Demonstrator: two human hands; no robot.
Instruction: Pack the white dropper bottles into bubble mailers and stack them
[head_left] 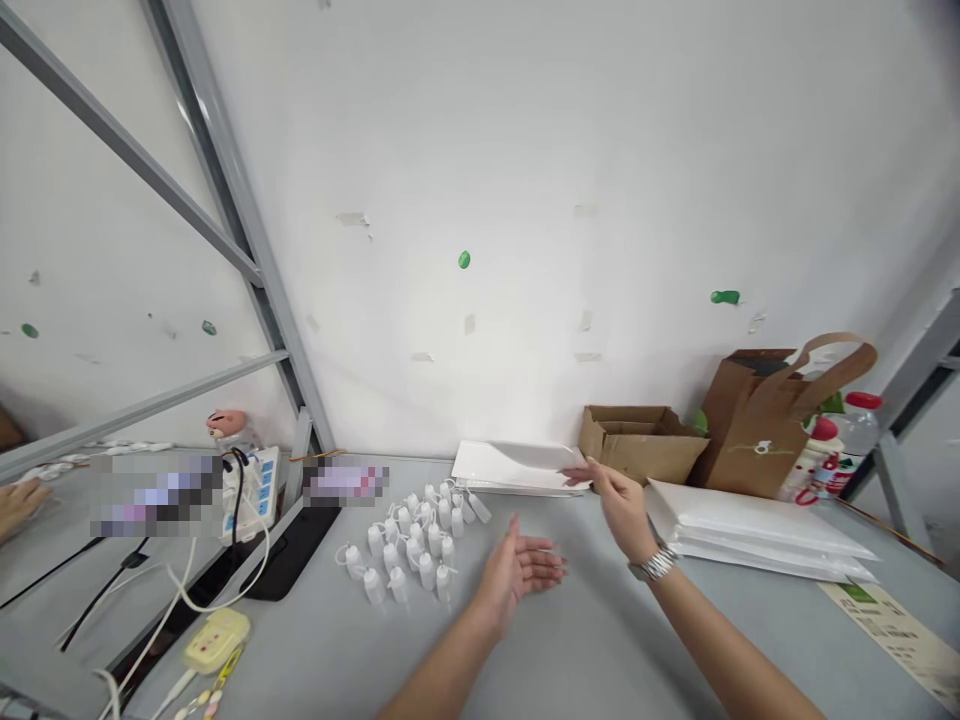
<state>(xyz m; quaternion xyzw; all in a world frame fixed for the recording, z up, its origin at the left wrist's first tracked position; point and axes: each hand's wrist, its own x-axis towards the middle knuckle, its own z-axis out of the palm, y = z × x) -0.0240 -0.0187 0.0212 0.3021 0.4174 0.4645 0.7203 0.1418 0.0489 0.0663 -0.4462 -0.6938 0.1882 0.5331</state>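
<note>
While L hand (516,570) holds nil, fingers extended, R hand (619,502) at R edge of flat white paper-like stack (510,466), rear of grey surface (577,640); R grip unclear; open room btwn hands.

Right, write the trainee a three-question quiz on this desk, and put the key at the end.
1. Pick one. Which of these is nearest the left hand?
A. the bag
B. the bottles
C. the carton

2. True or false: the left hand grips a bottle.

3. Fill the gap: the hand at the white stack by the wall is the ____ hand.

Key:
1. B.
2. False; it is open, with nothing seen in it.
3. Right.
</note>
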